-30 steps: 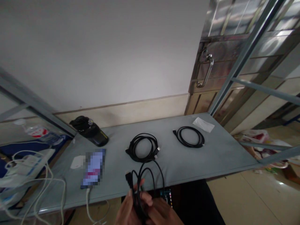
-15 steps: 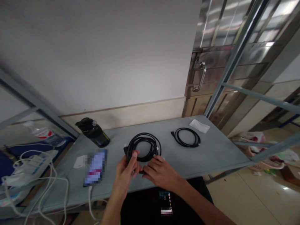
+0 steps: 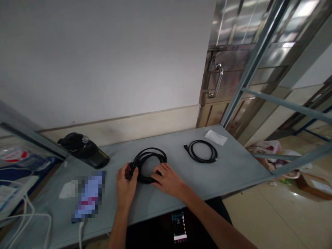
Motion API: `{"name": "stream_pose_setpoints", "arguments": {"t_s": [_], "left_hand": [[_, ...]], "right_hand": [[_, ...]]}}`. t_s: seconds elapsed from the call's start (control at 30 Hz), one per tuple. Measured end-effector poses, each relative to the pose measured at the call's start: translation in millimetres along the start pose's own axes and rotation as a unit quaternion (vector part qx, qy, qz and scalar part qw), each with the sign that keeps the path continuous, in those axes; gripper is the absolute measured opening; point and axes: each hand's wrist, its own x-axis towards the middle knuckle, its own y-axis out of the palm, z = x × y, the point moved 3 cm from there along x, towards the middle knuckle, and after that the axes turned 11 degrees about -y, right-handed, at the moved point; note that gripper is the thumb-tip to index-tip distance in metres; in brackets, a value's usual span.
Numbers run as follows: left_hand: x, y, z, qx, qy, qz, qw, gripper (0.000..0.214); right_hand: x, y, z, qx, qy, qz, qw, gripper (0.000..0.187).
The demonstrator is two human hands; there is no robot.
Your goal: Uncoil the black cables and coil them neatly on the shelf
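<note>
**One black coil [image 3: 147, 150] between left hand [image 3: 126, 185] and right hand [image 3: 167, 180]**

The desk [image 3: 233, 162] has its widest open room toward 3 o'clock: bare grey surface runs past the hands to its right end. That stretch holds only a smaller black coil [image 3: 202, 161] at about 2 o'clock and, just beyond it, a white paper slip [image 3: 215, 137]. The near edge lies just below the hands, with both forearms crossing it. The far edge runs along the foot of the wall [image 3: 103, 69] at 12 o'clock.

A black bottle [image 3: 84, 150] lies on its side at 10 o'clock. A pixelated phone [image 3: 89, 197] sits at 8 o'clock, with a white card [image 3: 67, 190] just beside it and a white cable [image 3: 81, 235] dropping from its lower end over the near edge.

The black coil lies flat on the desk, directly between the hands and touching both. The left hand is closed around its left side, where the cable ends bunch together. The right hand rests on its lower right side, fingers loosely spread, not clamped. The smaller coil lies well apart from both hands.
</note>
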Motion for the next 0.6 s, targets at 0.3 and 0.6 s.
{"name": "stream_pose_setpoints", "arguments": {"t_s": [0.3,0.6], "left_hand": [[1.6,0.8,-8.8,-0.021,-0.009,-0.001,1.000,0.067],[3.6,-0.4,-9.4,-0.018,0.016,0.021,0.999,0.053]], "right_hand": [[2.2,6.3,-9.5,0.045,0.026,-0.030,0.998,0.030],[0.8,0.4,-7.5,0.111,0.047,-0.067,0.990,0.038]]}}
